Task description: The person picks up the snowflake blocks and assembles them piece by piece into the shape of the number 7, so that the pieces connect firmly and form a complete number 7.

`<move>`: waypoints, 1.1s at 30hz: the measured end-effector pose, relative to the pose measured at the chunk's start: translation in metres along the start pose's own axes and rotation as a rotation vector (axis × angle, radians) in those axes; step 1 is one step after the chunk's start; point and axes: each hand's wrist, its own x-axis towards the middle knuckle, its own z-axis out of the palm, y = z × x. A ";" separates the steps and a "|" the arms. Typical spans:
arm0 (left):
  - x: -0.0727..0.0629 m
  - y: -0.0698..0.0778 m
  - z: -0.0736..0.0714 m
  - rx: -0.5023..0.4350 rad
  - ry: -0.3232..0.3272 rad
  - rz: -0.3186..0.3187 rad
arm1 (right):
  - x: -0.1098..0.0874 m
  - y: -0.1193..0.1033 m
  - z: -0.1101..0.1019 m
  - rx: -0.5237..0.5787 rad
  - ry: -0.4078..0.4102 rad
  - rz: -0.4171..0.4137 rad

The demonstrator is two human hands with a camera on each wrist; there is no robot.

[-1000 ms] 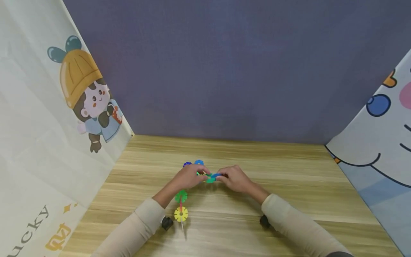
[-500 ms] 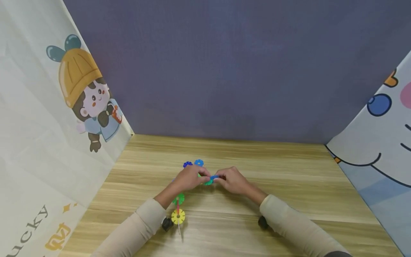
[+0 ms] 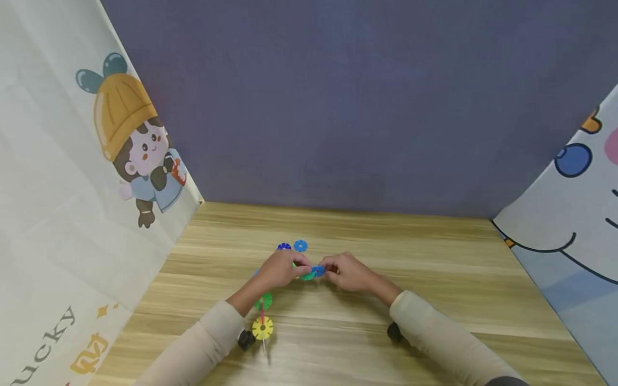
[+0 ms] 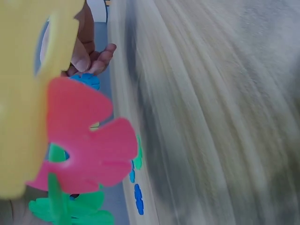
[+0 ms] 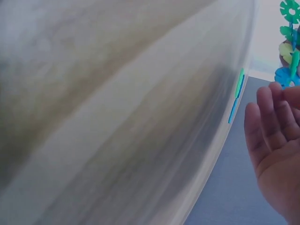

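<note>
A chain of notched plastic discs runs beneath and past my left hand (image 3: 281,268). Its trailing end shows a green disc (image 3: 263,301), a pink disc (image 4: 93,140) and a yellow disc (image 3: 263,328). My left thumb and fingers pinch the chain near a green disc (image 3: 307,276) at its right end. Just right of that sits a blue disc (image 3: 318,271), overlapping the green one's edge. My right hand (image 3: 350,272) pinches the blue disc's outer edge between thumb and index finger; the right wrist view shows its other fingers (image 5: 265,115) extended. My left hand hides the chain's middle.
A dark blue disc (image 3: 284,246) and a lighter blue disc (image 3: 300,245) lie on the wooden table (image 3: 410,252) behind my left hand. A dark grey panel (image 3: 338,107) stands at the back, with printed cloths on both sides.
Both hands have drifted slightly left. The blue disc has turned to show more of its face. The chain's trailing end has swung left and a little nearer to me.
</note>
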 end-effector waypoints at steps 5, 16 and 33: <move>-0.005 -0.003 -0.001 0.020 0.013 -0.014 | 0.004 0.005 0.000 -0.037 0.006 -0.006; -0.008 -0.006 -0.002 0.045 -0.002 -0.029 | 0.032 0.013 0.001 -0.073 0.030 0.104; -0.008 -0.008 0.001 0.021 -0.024 0.007 | 0.060 0.014 0.025 -0.197 -0.082 0.131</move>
